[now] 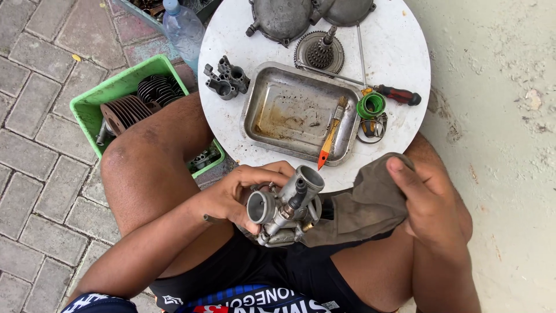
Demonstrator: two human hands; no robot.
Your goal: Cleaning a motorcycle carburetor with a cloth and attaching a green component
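My left hand [234, 194] clasps the carburetor [286, 206] over my lap, bores turned upward for access; my right hand [425, 200] pinches a grey rag [362, 206] against it, below the round bench [399, 52] holding a steel tray [289, 110]

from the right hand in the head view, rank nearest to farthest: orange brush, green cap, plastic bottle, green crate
Measured from the right hand, which grips a grey rag:
1. Green cap, on the round table just above the hand.
2. Orange brush, lying in the metal tray, a little further left.
3. Plastic bottle, on the ground at the table's upper left.
4. Green crate, far left on the paving.
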